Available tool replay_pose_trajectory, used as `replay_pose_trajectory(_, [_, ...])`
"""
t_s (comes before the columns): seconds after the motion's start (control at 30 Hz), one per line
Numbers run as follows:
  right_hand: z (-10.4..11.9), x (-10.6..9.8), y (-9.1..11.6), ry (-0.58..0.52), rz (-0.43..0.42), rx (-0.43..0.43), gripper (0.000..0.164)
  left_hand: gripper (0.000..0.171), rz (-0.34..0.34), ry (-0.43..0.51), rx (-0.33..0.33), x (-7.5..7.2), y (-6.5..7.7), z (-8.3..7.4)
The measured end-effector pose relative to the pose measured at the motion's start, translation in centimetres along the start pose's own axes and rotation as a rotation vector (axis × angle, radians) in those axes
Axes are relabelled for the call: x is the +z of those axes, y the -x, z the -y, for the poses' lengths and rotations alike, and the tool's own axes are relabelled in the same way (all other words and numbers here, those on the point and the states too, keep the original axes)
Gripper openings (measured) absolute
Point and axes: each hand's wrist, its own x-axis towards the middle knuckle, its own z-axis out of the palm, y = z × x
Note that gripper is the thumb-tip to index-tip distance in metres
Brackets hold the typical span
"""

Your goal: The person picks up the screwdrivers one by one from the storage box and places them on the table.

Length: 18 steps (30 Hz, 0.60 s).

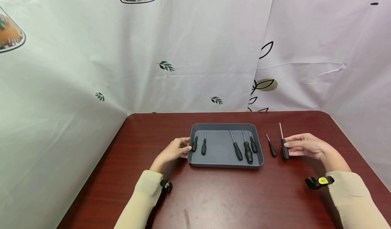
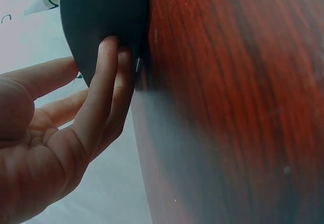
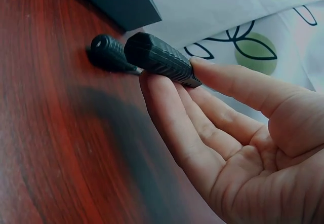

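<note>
Across the reddish, wood-grained table (image 1: 220,198), the head view shows the left hand (image 1: 174,151) at the left edge of a grey, round-cornered tray (image 1: 218,144) bearing five black-handled screwdrivers (image 1: 237,151). Right of it, a small screwdriver (image 1: 272,149) lies beside the held screwdriver (image 1: 284,148), pinched by the right hand (image 1: 308,146). A yellow label (image 1: 322,180) at that wrist is too small to read. From the left wrist, nearly straight fingers (image 2: 96,97) touch the tray's smooth outer wall. From the right wrist, thumb and fingertips clamp a ribbed, faceted handle (image 3: 162,59).
</note>
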Motion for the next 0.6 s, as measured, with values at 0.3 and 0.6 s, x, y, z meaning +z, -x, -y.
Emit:
replay_pose_trajectory(0.3, [-0.33,-0.63,0.19,0.033,-0.039,0.048,0.029,0.053,0.002,0.011,-0.008,-0.01,0.17,0.02])
replay_pose_trajectory(0.6, [-0.23,-1.04,0.29,0.054,-0.083,0.08,0.024,0.053,-0.004,0.012,-0.008,-0.07,0.13,-0.16])
